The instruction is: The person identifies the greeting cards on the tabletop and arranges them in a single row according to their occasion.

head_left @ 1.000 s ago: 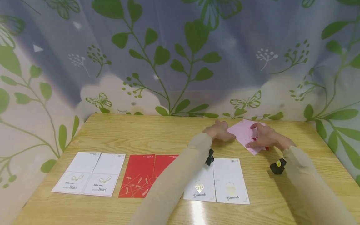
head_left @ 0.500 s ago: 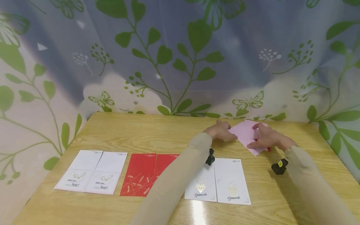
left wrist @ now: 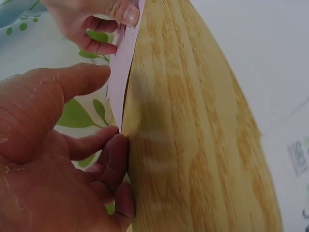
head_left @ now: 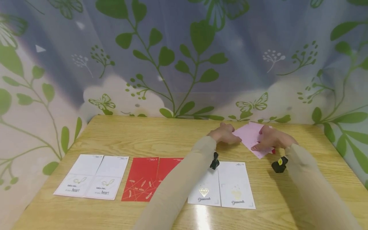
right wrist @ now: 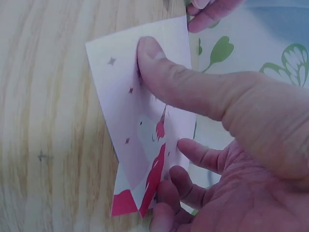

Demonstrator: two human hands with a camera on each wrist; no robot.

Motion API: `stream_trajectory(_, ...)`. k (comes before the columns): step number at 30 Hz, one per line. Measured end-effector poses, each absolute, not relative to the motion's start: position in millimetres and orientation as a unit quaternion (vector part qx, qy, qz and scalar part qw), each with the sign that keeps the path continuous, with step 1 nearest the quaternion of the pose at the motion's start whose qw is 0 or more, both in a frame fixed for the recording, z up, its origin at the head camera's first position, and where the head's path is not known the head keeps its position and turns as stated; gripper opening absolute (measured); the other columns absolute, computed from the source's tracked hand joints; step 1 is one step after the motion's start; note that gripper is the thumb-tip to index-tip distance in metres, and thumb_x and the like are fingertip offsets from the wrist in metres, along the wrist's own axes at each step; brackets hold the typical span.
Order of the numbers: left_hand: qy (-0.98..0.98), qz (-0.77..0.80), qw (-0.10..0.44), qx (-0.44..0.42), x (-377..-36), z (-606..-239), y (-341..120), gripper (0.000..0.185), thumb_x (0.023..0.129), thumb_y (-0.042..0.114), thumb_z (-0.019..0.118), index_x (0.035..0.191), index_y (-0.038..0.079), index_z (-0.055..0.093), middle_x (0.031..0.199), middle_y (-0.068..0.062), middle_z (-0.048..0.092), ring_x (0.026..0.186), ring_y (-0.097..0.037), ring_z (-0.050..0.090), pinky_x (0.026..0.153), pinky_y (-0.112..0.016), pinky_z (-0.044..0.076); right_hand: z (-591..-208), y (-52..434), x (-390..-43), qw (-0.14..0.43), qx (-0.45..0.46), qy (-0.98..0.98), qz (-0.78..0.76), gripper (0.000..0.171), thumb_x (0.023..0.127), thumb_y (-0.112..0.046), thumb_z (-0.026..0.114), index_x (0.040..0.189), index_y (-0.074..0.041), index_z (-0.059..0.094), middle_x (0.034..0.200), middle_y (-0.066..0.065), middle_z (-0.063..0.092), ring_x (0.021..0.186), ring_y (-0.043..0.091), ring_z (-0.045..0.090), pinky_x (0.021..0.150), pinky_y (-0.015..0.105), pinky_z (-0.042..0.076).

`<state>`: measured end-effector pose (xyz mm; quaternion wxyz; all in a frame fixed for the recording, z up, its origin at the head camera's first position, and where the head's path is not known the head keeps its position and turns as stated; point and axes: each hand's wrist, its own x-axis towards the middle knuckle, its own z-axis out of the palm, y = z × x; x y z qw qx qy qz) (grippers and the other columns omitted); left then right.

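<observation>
Both hands work the pink card [head_left: 251, 136] — my right hand [head_left: 273, 139] pinches it, my left hand [head_left: 227, 134] nips its far edge; next I judge careful opening.

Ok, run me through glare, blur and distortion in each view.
Head view: a bright glare streak on the table below the white diamond cards; edges look bowed. Left wrist view: the left hand is close and soft, the tabletop curves strongly. Right wrist view: the right hand is slightly blurred, the pink card washed pale.
</observation>
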<state>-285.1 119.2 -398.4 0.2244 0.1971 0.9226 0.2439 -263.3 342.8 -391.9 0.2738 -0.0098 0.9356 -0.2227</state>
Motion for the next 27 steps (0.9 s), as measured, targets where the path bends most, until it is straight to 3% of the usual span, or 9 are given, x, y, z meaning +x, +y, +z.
stream_trajectory(3, 0.928, 0.241, 0.217, 0.184, -284, -397, 120, 0.047, 0.096, 0.049, 0.062, 0.12, 0.008, 0.065, 0.155, -0.016, 0.041, 0.133, -0.026, 0.051, 0.109, -0.051, 0.043, -390, 344, -265, 0.277, -0.008, 0.936, -0.216, 0.101, 0.083, -0.039, 0.084, 0.141, 0.02, 0.026, 0.122, 0.03, 0.043, 0.084, 0.029, 0.054, 0.07, 0.037, 0.052)
stream_trajectory(5, 0.934, 0.234, 0.214, 0.166, -283, -396, 122, 0.039, 0.096, 0.049, 0.061, 0.1, 0.01, 0.064, 0.157, -0.019, 0.039, 0.136, -0.03, 0.049, 0.106, -0.05, 0.045, -390, 344, -266, 0.266, -0.015, 0.942, -0.201, 0.103, 0.082, -0.04, 0.085, 0.14, 0.023, 0.029, 0.125, 0.032, 0.046, 0.095, 0.033, 0.052, 0.081, 0.04, 0.051)
stream_trajectory(8, 0.941, 0.227, 0.219, 0.125, -281, -393, 127, 0.037, 0.097, 0.05, 0.059, 0.086, 0.014, 0.058, 0.158, -0.019, 0.036, 0.141, -0.032, 0.046, 0.108, -0.049, 0.045, -390, 345, -266, 0.254, -0.02, 0.949, -0.186, 0.104, 0.079, -0.044, 0.087, 0.137, 0.024, 0.035, 0.126, 0.032, 0.049, 0.103, 0.036, 0.047, 0.091, 0.045, 0.048)
stream_trajectory(11, 0.944, 0.228, 0.223, 0.089, -280, -393, 132, 0.035, 0.097, 0.051, 0.059, 0.101, 0.017, 0.063, 0.159, -0.016, 0.036, 0.148, -0.03, 0.038, 0.113, -0.051, 0.041, -390, 345, -268, 0.249, -0.015, 0.952, -0.178, 0.102, 0.078, -0.047, 0.087, 0.135, 0.023, 0.04, 0.123, 0.031, 0.05, 0.102, 0.036, 0.048, 0.088, 0.043, 0.047)
stream_trajectory(13, 0.944, 0.234, 0.222, 0.077, -281, -393, 134, 0.041, 0.096, 0.051, 0.059, 0.12, 0.018, 0.064, 0.16, -0.014, 0.036, 0.15, -0.029, 0.035, 0.116, -0.053, 0.037, -391, 346, -268, 0.246, -0.012, 0.954, -0.174, 0.1, 0.078, -0.048, 0.086, 0.134, 0.022, 0.041, 0.125, 0.032, 0.051, 0.103, 0.037, 0.049, 0.088, 0.043, 0.048)
stream_trajectory(16, 0.942, 0.242, 0.22, 0.071, -282, -395, 136, 0.056, 0.096, 0.049, 0.06, 0.143, 0.02, 0.054, 0.161, -0.013, 0.036, 0.151, -0.028, 0.033, 0.117, -0.054, 0.034, -391, 346, -267, 0.236, -0.013, 0.956, -0.172, 0.097, 0.079, -0.046, 0.087, 0.133, 0.021, 0.042, 0.125, 0.032, 0.052, 0.103, 0.038, 0.049, 0.09, 0.045, 0.049)
stream_trajectory(19, 0.941, 0.238, 0.228, 0.072, -282, -394, 137, 0.063, 0.096, 0.05, 0.061, 0.149, 0.02, 0.047, 0.161, -0.012, 0.036, 0.15, -0.026, 0.034, 0.117, -0.053, 0.034, -392, 348, -266, 0.228, -0.016, 0.957, -0.177, 0.095, 0.079, -0.046, 0.087, 0.132, 0.019, 0.041, 0.123, 0.032, 0.051, 0.104, 0.039, 0.048, 0.093, 0.048, 0.047)
stream_trajectory(22, 0.941, 0.233, 0.236, 0.071, -281, -394, 138, 0.067, 0.096, 0.051, 0.061, 0.153, 0.021, 0.043, 0.161, -0.011, 0.035, 0.15, -0.024, 0.034, 0.118, -0.052, 0.033, -393, 347, -264, 0.226, -0.022, 0.954, -0.196, 0.091, 0.08, -0.042, 0.087, 0.131, 0.017, 0.039, 0.117, 0.028, 0.049, 0.102, 0.037, 0.048, 0.085, 0.044, 0.048)
stream_trajectory(27, 0.943, 0.236, 0.226, 0.07, -280, -393, 138, 0.054, 0.096, 0.049, 0.061, 0.14, 0.019, 0.054, 0.157, -0.011, 0.04, 0.147, -0.024, 0.036, 0.117, -0.053, 0.034, -393, 343, -266, 0.233, -0.024, 0.949, -0.211, 0.09, 0.081, -0.035, 0.086, 0.132, 0.019, 0.036, 0.122, 0.031, 0.049, 0.101, 0.035, 0.05, 0.081, 0.039, 0.049)
